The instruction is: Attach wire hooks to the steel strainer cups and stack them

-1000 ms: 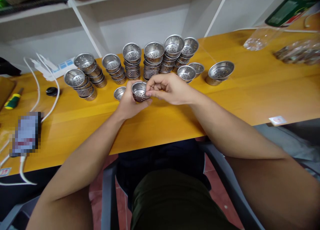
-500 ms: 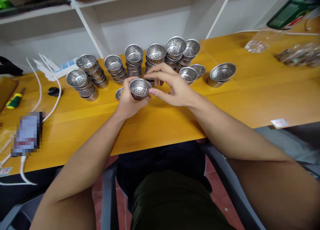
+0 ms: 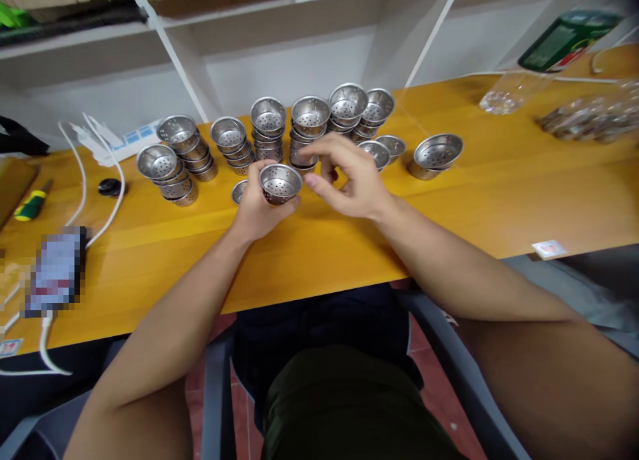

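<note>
White shelves (image 3: 294,64) behind a yellow-brown tabletop (image 3: 319,260) here. Left hand (image 3: 257,210) is clamped around a perforated metal cup (image 3: 280,182), open side up; right hand (image 3: 352,180) is just right of that cup, thumb and fingers spread apart. Stacks of similar cups (image 3: 268,122) stand behind it, screwdriver (image 3: 32,205) way off to its left, plastic bottle (image 3: 546,44) far to its right.

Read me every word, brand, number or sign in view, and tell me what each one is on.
No text can be read with certainty.
Green bottle label: too blurred.
Right table-edge sticker: too small.
Left table-edge sticker: red marks, too small.
Phone: screen pixelated.
White block with blue patches: any print too blurred.
Perforated metal cup in the left hand: no lettering visible.
</note>
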The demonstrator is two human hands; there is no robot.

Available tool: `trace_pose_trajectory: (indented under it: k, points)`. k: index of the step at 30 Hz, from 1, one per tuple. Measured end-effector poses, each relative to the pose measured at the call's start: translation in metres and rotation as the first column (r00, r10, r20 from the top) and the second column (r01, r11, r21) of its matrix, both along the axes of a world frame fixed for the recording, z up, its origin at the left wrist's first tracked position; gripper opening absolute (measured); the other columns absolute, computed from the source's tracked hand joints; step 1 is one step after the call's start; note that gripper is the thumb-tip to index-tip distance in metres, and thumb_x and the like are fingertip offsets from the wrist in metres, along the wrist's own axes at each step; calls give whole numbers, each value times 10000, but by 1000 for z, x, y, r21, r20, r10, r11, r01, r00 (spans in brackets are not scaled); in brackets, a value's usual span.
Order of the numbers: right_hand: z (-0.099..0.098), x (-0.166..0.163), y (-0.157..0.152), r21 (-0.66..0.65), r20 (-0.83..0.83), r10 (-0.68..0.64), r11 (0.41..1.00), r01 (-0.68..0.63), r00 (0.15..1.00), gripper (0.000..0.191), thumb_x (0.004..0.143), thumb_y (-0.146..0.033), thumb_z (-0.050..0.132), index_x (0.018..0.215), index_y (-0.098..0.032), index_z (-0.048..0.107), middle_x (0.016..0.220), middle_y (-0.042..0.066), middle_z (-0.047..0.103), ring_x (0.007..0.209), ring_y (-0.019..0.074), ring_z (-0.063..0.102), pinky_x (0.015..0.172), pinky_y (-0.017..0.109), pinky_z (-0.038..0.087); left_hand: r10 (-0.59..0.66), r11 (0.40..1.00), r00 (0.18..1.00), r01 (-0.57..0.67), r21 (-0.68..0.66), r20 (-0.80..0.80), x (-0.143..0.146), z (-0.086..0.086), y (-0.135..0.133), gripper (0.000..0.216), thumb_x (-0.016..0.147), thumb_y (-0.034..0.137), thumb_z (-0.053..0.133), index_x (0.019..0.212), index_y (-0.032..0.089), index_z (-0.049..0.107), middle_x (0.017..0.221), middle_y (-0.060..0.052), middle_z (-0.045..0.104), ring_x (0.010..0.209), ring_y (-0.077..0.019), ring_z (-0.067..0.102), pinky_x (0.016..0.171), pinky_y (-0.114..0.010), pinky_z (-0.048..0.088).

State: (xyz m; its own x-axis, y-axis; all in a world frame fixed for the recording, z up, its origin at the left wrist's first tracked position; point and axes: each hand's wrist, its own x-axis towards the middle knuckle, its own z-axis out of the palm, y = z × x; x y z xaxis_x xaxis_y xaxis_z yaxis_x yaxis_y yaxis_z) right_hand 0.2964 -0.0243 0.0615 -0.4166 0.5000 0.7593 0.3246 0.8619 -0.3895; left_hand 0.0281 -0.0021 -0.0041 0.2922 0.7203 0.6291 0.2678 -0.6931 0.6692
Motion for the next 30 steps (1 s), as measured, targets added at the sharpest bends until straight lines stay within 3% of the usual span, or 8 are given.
trace_pose_trajectory:
  k: [2,4,9,12,16,24,27,30]
  points:
    - [3,3,-1,5,-129,-88,996,89,988,592,1248,-727,632,1617,-278,741,1571,172,756,887,218,731,825,450,693,16,1000,1000,-16,0,-2,0,0,0,922,973,672,1065,1598,336,476,1420,-79,764,1209,-286,860,1090,-483,731]
    - [5,3,-4,-51,-127,-110,993,104,986,668,1235,-763,625,1708,-295,676,1612,176,746,857,209,727,789,434,684,8,1000,1000,-8,10,-3,0,1,-1,921,977,683,1063,1599,340,477,1414,-78,773,1192,-283,863,1046,-474,747]
    - [-1,-11,-12,-210,190,147,972,-106,971,643,1258,-676,668,1717,-227,666,1371,126,877,810,179,720,833,359,654,-40,999,999,40,10,-13,-2,1,-1,1016,910,717,1091,1615,350,458,1434,-86,777,1249,-309,861,1072,-503,763]
    - [-4,-14,-11,-200,149,153,972,-122,977,581,1272,-624,675,1679,-210,682,1342,111,883,744,138,668,787,309,610,-28,1000,1000,28,3,-2,-3,2,0,1005,924,707,1071,1622,346,446,1467,-93,753,1303,-319,851,1123,-495,733]
    - [-4,-10,-8,-139,44,80,988,-73,996,564,1259,-606,686,1674,-224,699,1448,140,837,773,160,669,801,350,640,-32,998,999,31,52,20,-3,4,1,939,990,720,1019,1638,368,439,1507,-98,725,1326,-326,829,1122,-496,702]
    - [-10,-15,-9,-198,65,261,949,-243,963,506,1266,-517,734,1648,-192,671,1407,113,883,703,95,637,720,269,581,-62,983,998,65,173,-26,-6,0,6,1028,965,733,1053,1696,376,425,1511,-90,712,1275,-305,826,1055,-482,718]
    - [-12,-16,-7,-168,41,260,954,-249,965,523,1259,-546,732,1654,-207,678,1371,102,859,781,126,692,763,293,634,-77,982,996,85,166,-53,-8,2,5,1075,946,706,1083,1712,381,402,1517,-96,706,1298,-317,836,1071,-492,740]
    - [-9,-15,-6,-128,45,67,990,-61,997,706,1162,-669,824,1712,-253,674,1558,172,765,1138,283,791,933,445,728,-45,989,995,57,138,-91,-7,5,1,1116,921,710,1098,1717,375,391,1584,-122,686,1428,-371,814,1190,-561,734]
